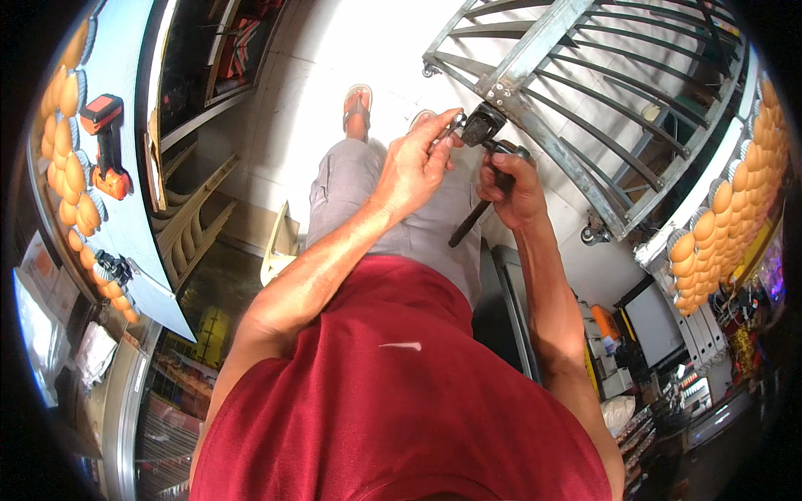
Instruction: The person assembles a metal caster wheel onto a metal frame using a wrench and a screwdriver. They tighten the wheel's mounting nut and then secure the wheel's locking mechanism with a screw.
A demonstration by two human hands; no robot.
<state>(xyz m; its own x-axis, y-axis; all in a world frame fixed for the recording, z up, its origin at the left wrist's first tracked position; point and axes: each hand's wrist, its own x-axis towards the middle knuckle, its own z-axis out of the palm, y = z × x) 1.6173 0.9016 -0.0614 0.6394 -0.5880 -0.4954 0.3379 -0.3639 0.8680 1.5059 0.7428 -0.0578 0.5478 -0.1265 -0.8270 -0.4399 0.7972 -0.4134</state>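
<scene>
My right hand (511, 188) grips the black handle of a long tool (478, 132) whose dark head rests against the corner of a grey metal gate frame (535, 50). My left hand (420, 161) is beside it, fingers pinched on a small metal part at the tool's head. Both hands are held out in front of my waist, above my grey trousers and sandalled foot (357, 107).
An orange and black cordless drill (105, 146) lies on a light blue counter (125, 192) at the left. Rows of orange eggs in trays (67, 167) line its edge; more egg trays (718, 217) stand at right. The white tiled floor (334, 50) lies below.
</scene>
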